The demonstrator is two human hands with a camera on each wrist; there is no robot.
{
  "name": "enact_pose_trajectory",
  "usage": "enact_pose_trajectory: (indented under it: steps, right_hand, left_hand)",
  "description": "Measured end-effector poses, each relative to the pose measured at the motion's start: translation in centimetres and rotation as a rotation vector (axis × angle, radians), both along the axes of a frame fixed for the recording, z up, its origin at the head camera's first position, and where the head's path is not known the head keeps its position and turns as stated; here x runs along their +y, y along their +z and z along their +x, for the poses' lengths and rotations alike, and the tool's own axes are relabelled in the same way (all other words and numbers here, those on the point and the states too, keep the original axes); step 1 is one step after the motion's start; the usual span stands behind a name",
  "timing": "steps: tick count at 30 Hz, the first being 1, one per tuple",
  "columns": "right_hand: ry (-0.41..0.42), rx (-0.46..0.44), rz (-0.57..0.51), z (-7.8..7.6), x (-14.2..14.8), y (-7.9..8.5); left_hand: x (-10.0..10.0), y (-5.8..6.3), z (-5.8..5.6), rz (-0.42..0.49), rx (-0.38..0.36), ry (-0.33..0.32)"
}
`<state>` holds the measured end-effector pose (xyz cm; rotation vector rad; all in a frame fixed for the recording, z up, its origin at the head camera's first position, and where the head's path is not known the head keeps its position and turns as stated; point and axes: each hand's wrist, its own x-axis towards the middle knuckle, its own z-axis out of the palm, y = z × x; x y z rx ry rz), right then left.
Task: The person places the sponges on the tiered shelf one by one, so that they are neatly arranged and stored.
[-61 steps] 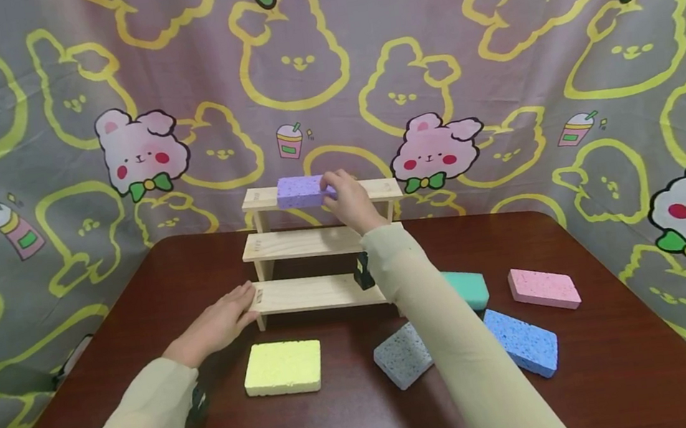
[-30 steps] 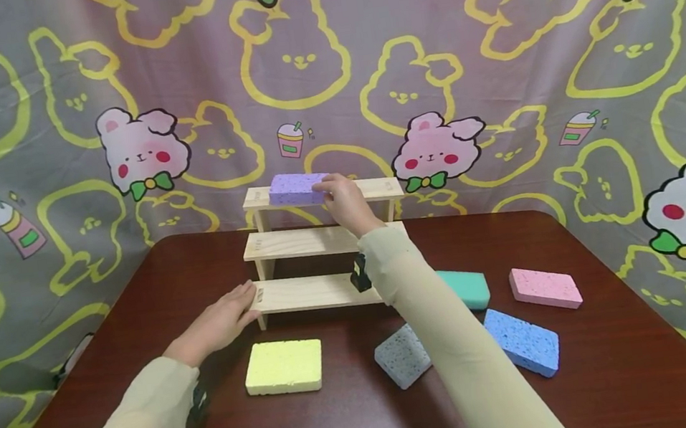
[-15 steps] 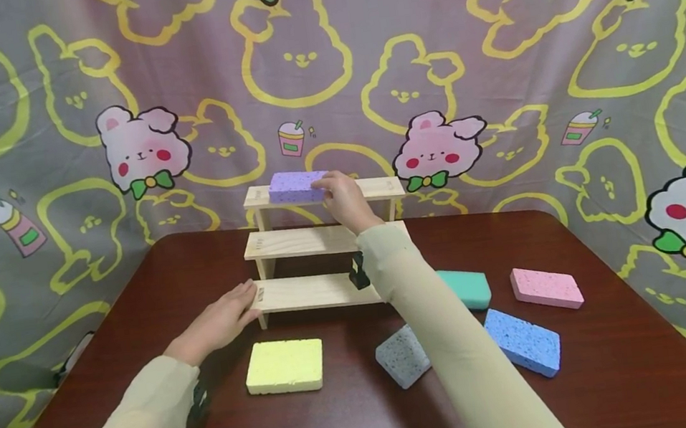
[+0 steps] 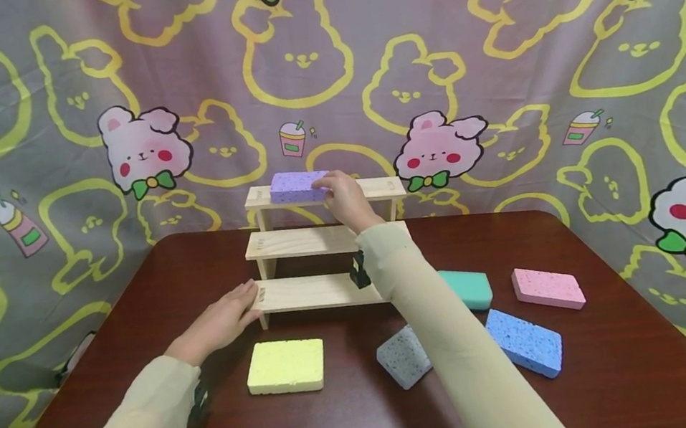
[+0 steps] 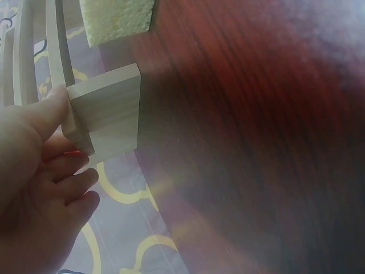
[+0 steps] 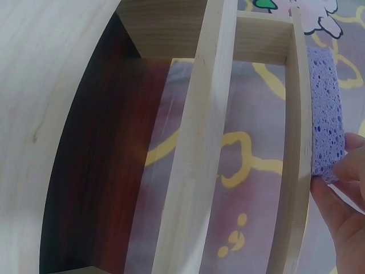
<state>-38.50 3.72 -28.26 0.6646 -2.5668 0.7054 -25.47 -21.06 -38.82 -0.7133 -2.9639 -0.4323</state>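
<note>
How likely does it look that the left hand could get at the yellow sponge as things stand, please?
Probably yes: the yellow sponge lies near the left hand, with nothing visible between them. The hand would likely just need to leave the bottom step of the shelf first.

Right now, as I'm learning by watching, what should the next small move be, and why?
Probably loosen the right grip and ease it away: the purple sponge already lies flat on the top shelf, held only at its right end.
</note>
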Motion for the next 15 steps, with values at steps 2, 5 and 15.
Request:
enact_pose_trajectory:
  steps: [2,5,15]
  right_hand:
    - [-0.002,-0.004,0.002,0.05,0.02,0.07]
    - [-0.004,-0.011,-0.003,0.14,0.04,0.18]
    - [0.018,-0.026,-0.017,0.13,0.36,0.17]
  left_hand:
    - [-0.03,0.07,0.03,0.000,-0.002,0.001]
    - [-0.01,0.18,0.07,0.001,-0.006,0.004]
    - [0.06,0.24,0.18,-0.003,-0.014,0.002]
